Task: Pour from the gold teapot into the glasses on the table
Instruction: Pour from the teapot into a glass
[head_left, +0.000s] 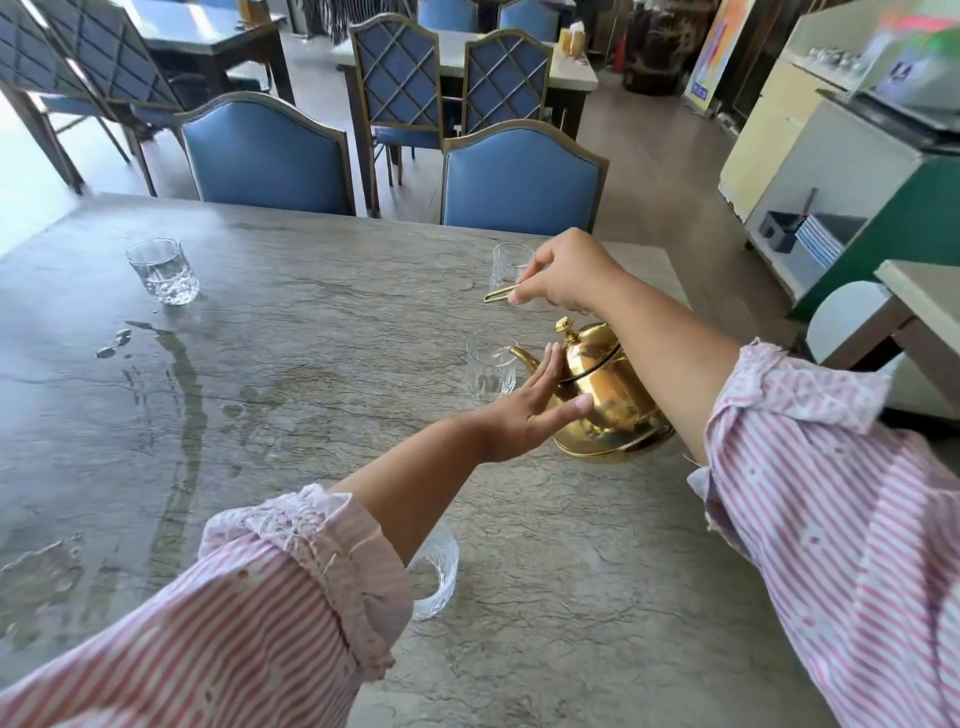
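Head view: the gold teapot (608, 400) is held tilted at the right side of the table (311, 364), its thin handle pinched by the curled fingers of the right hand (566, 273); its side is touched by the straight, spread fingers of the left hand (524, 415), and its spout is brought to the rim of a glass (490, 371)

Single head-worn wide-angle view, aimed forward and down.
The counter (311, 291) is viewed from near edge to far edge, blue chairs (265, 156) beyond; left hand (524, 415) and right hand (566, 275) are framed close.
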